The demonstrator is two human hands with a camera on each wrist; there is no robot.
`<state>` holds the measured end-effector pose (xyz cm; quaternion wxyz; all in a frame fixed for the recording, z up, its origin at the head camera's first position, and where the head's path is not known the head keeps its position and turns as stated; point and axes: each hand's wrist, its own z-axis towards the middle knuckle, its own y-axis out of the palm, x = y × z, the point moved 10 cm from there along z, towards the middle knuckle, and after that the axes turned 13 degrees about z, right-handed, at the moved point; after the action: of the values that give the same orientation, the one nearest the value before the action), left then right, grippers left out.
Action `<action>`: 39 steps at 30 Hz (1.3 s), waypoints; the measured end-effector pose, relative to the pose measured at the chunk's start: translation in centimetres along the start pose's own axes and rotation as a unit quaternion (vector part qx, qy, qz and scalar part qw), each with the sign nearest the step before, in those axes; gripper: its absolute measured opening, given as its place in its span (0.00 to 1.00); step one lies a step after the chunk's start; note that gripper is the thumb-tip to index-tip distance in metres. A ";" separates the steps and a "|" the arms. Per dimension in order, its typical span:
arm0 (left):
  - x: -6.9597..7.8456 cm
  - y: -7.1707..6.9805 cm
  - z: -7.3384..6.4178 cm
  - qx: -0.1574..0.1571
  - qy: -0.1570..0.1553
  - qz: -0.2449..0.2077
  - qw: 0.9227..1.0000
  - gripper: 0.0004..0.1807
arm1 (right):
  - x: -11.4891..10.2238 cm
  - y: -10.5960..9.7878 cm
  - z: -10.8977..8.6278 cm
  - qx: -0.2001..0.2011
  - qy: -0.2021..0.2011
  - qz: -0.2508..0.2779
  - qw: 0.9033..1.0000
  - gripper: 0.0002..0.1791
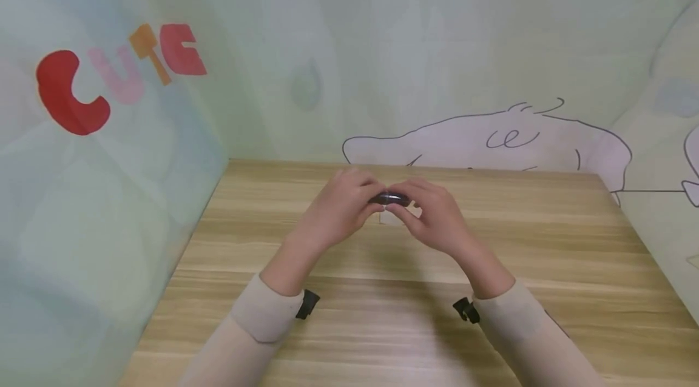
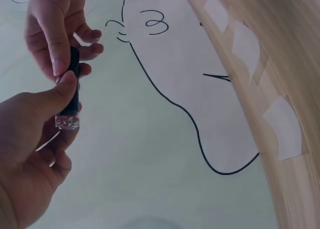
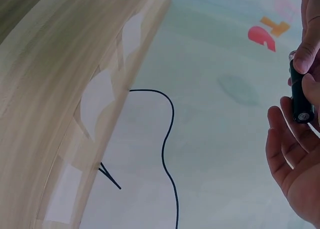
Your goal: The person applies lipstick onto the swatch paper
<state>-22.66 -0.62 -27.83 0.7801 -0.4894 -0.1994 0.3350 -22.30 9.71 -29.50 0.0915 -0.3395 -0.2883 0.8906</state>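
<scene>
Both hands meet above the table around a small dark tube (image 1: 397, 198) that lies level between them. My left hand (image 1: 338, 208) pinches the tube's left part between thumb and fingers. From the other side my right hand (image 1: 439, 214) grips the right part the same way. In the left wrist view the tube (image 2: 73, 96) has a clear, glittery end beside the left fingers. The right wrist view shows the tube's other end (image 3: 302, 115), flat with a small round mark. Fingers cover much of its middle.
The wooden table (image 1: 377, 326) reaches back to a wall (image 1: 273, 59) with painted letters and a line-drawn figure. Beneath the hands lies a white paper slip (image 1: 390, 218). The wrist views show several white slips (image 3: 95, 101) along the table's far edge.
</scene>
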 end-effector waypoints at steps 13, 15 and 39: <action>-4.0 -0.5 -1.9 0.002 -0.073 -0.014 0.997 0.13 | 0.7 -1.6 -0.7 0.041 -0.015 -0.032 0.999 0.11; -6.2 -1.1 -3.0 0.016 -0.111 -0.039 0.993 0.13 | 1.2 -2.8 -1.2 0.065 -0.012 -0.028 0.997 0.11; -22.2 0.2 -15.4 0.075 -0.354 -0.163 0.918 0.16 | 1.8 -5.3 -2.7 0.146 -0.004 0.029 0.989 0.16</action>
<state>-28.32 -26.17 -34.38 0.7367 -0.2396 -0.5141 0.3682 -22.03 15.88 -29.07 0.1125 -0.3269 -0.1454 0.9270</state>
